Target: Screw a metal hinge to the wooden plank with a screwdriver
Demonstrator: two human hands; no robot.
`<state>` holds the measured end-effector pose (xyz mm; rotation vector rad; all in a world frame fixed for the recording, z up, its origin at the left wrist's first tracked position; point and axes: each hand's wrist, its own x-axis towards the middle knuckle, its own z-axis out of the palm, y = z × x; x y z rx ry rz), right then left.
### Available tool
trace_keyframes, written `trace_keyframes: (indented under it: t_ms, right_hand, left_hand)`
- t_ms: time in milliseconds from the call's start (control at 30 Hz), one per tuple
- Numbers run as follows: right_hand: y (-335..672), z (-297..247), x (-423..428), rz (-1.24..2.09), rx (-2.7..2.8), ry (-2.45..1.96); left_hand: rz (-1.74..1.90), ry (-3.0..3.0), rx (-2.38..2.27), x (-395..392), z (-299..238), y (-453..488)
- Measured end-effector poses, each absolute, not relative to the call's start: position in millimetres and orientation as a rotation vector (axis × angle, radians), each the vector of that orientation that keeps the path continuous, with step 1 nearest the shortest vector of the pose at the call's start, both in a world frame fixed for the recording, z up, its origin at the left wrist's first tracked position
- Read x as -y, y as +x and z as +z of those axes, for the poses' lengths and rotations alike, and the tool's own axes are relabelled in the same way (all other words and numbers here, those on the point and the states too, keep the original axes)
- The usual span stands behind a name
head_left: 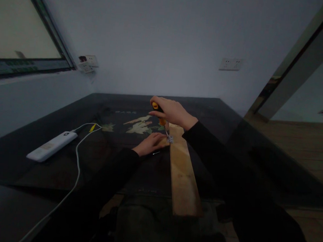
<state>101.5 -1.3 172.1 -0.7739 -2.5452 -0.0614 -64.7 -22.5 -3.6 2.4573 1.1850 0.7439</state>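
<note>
My right hand (171, 110) is wrapped round a screwdriver (162, 121) with a yellow and black handle. Its shaft points down at a small metal hinge (170, 139), which lies at the left edge of a long wooden board (182, 170). Low beside the hinge is my left hand (150, 144), fingers drawn together against its left side; what they grip there is too dim to make out. A small thin metal piece (156, 153) lies on the dark table (105, 172) just below that hand. The board's near end juts past the table's front edge.
To the left lies a white power strip (52, 145), its white cable (78, 163) looping on the table and trailing off the front edge. A yellow tag (92, 128) hangs on the cable. Behind the table stands a wall with a socket (231, 64).
</note>
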Motion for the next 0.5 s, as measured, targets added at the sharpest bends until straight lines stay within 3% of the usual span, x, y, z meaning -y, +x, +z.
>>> trace_keyframes:
  t_ms: [200, 500]
  right_hand:
    - [103.1, 170.7, 0.4, 0.062, 2.587, -0.66]
    - [104.2, 163.3, -4.5, -0.029, 2.476, -0.783]
  left_hand:
    - [0.739, 2.492, -1.178, 21.3, -4.4, -65.3]
    - [0.684, 2.519, -1.214, 20.8, -3.9, -64.6]
